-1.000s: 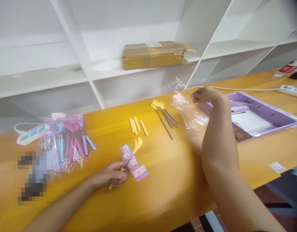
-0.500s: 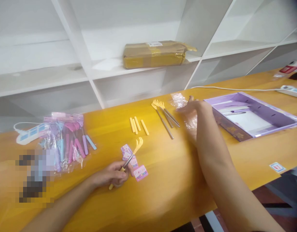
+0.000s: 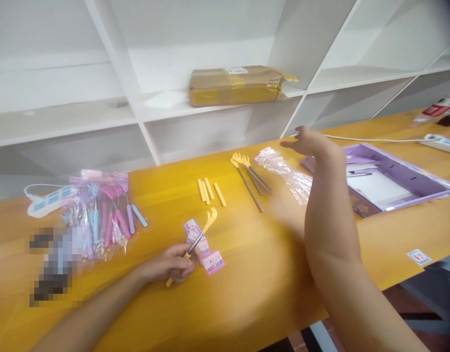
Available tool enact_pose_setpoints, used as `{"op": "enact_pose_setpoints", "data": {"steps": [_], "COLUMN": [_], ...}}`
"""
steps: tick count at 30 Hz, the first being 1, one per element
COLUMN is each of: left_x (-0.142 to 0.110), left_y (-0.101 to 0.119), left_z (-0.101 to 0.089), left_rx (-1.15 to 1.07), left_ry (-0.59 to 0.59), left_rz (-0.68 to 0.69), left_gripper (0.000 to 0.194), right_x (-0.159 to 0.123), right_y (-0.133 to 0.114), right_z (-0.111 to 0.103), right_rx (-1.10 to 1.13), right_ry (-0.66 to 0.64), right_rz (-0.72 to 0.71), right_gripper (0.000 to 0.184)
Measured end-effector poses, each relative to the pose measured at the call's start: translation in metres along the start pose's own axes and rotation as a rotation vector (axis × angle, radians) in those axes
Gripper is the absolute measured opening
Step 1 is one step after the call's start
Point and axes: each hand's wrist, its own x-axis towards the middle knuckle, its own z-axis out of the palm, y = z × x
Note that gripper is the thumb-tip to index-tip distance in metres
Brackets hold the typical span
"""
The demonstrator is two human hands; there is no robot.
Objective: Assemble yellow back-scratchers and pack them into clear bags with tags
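My left hand is closed around the handle of a yellow back scratcher, its claw head pointing up and to the right. Under and beside that hand lie several small pink and purple cards. My right hand is raised over the back of the table, fingers stretched out to the left, with nothing visible in it. Just below it is a crumpled clear plastic bag. Left of the bag lie several yellow claw heads on metal rods and several loose yellow handle tubes.
At the left, pink, blue and purple back scratchers lie in clear wrapping by a power strip. A purple box stands open at the right. White shelving holding a taped carton borders the table's back.
My right hand has lifted off the plastic bag and moved up and to the right, so more of the bag shows. The left hand keeps holding the back scratcher in place.
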Motion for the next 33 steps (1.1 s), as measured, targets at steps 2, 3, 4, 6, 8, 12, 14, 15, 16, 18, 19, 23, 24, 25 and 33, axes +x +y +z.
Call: {"op": "enact_pose_setpoints", "data": {"steps": [2,3,4,6,8,12,14,15,16,18,19,23,24,25,33], "left_x": [0.001,0.001,0.001,0.001,0.001,0.0,-0.002,-0.003,-0.005,-0.008,-0.009,-0.011,-0.011,-0.011,-0.014], "left_y": [-0.002,-0.003,-0.004,-0.007,-0.011,-0.014,-0.013,-0.012,-0.011,-0.009,-0.008,-0.002,0.0,0.002,0.014], "left_z": [0.0,-0.001,-0.001,-0.002,-0.003,-0.002,0.001,0.004,0.006,0.01,0.011,0.015,0.017,0.018,0.029], "left_rx": [-0.037,-0.055,-0.065,-0.041,0.033,0.139,0.203,0.262,0.329,0.446,0.481,0.575,0.604,0.629,0.617], "left_ry": [-0.01,-0.012,-0.009,0.007,0.033,0.082,0.127,0.156,0.183,0.213,0.212,0.244,0.279,0.315,0.356], "left_rz": [0.025,0.044,0.068,0.126,0.189,0.292,0.281,0.261,0.242,0.232,0.244,0.253,0.248,0.242,0.176], "left_gripper": [0.039,0.038,0.037,0.039,0.043,0.047,0.042,0.039,0.038,0.042,0.046,0.054,0.055,0.056,0.049], "right_x": [-0.015,-0.024,-0.034,-0.053,-0.07,-0.1,-0.117,-0.127,-0.136,-0.155,-0.163,-0.179,-0.18,-0.181,-0.193], "right_y": [-0.023,-0.035,-0.049,-0.076,-0.102,-0.157,-0.183,-0.195,-0.205,-0.219,-0.224,-0.229,-0.229,-0.229,-0.226], "right_z": [-0.014,-0.02,-0.025,-0.028,-0.023,0.012,0.038,0.051,0.064,0.087,0.095,0.11,0.109,0.107,0.081], "right_rx": [0.028,0.058,0.094,0.162,0.191,0.171,0.185,0.217,0.273,0.401,0.451,0.491,0.487,0.488,0.558], "right_ry": [-0.011,-0.031,-0.05,-0.141,-0.345,-0.922,-1.07,-1.095,-1.098,-1.098,-1.088,-0.973,-0.939,-0.919,-0.915], "right_rz": [-0.038,-0.061,-0.124,-0.302,-0.506,-0.861,-1.012,-1.076,-1.124,-1.191,-1.209,-1.224,-1.213,-1.198,-1.071], "right_gripper": [0.073,0.062,0.053,0.044,0.044,0.052,0.053,0.052,0.051,0.049,0.048,0.041,0.04,0.039,0.031]}}
